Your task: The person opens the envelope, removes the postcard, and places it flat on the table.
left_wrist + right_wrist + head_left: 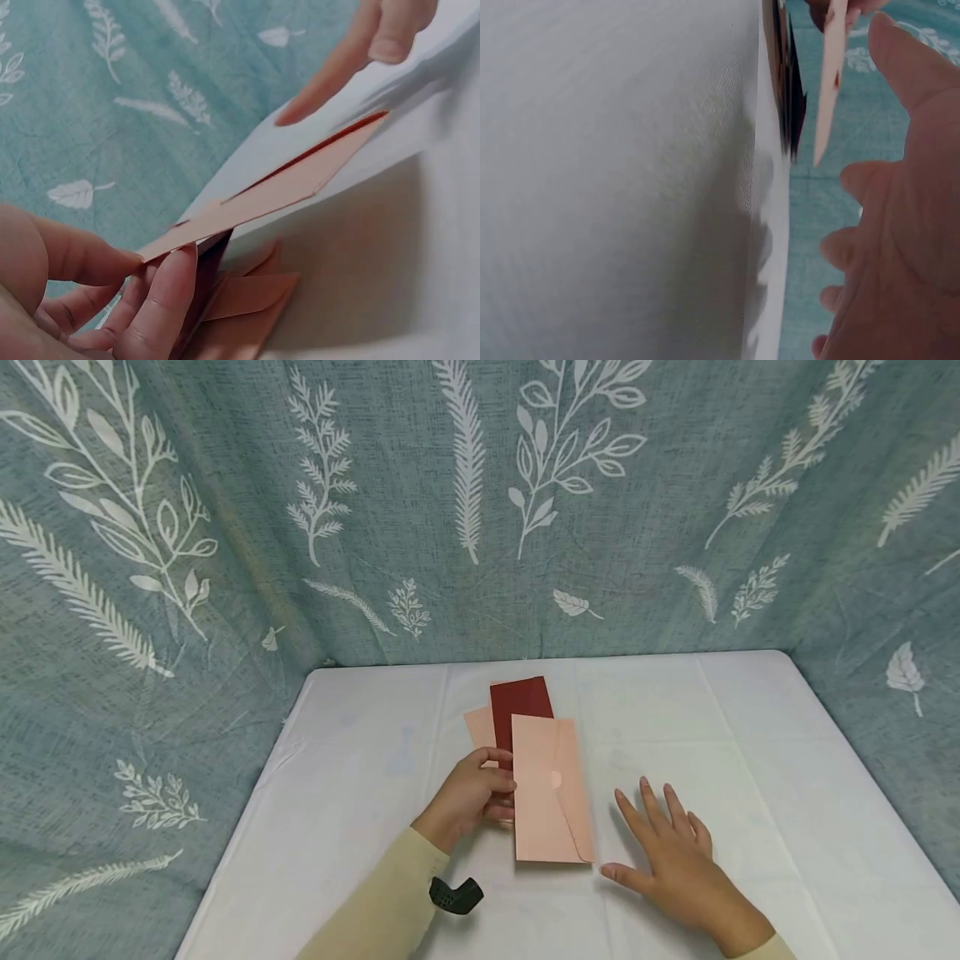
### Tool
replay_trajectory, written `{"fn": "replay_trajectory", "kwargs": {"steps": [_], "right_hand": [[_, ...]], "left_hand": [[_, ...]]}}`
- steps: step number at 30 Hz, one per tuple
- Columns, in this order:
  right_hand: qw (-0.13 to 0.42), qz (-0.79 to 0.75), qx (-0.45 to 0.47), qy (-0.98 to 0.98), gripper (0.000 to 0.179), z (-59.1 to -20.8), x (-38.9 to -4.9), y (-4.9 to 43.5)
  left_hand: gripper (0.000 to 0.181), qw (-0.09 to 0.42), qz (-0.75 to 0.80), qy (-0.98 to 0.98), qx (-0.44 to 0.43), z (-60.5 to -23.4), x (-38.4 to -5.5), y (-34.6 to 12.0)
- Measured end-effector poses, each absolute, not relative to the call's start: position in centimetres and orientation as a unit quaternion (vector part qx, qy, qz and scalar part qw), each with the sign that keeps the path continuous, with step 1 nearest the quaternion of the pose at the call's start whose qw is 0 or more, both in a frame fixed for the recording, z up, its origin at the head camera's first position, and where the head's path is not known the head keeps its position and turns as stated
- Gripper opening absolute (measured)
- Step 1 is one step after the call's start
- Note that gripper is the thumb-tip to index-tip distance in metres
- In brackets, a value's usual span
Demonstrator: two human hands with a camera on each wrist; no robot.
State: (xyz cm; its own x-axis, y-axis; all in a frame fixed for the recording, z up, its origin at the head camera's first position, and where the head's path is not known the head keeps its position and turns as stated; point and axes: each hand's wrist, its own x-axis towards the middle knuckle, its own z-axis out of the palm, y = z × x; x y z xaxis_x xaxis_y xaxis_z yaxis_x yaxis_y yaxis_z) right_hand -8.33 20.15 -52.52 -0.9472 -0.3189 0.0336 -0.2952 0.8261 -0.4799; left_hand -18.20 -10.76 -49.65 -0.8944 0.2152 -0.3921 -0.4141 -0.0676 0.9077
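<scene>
The person wears pale yellow sleeves (382,902) and, at the left one, a black, angular piece (459,897).

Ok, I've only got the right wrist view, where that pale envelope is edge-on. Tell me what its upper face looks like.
Observer: In the head view, the pale pink envelope shows a flap with a pale round spot at its tip.
Operator: Now report what shows just past its far end.
Observer: A dark red piece sticks out there in the head view, partly covered by the envelope.
Operator: Give me the left hand's hold.
Observer: In the head view, the left hand grips the envelope at its left long edge.
</scene>
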Motion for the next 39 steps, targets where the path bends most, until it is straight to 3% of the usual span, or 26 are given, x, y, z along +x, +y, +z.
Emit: {"fn": "replay_trajectory", "kwargs": {"steps": [28,39], "right_hand": [[0.045,-0.265,-0.146,0.952,0.1,-52.4,-7.3,19.9],[0.046,-0.274,-0.15,0.949,0.098,-52.5,-7.2,19.9]], "left_hand": [[0.046,0.199,0.707,0.675,-0.067,-52.2,-11.7,-9.2],[0.043,0.15,0.666,0.726,-0.075,-52.3,-10.6,-8.1]]}}
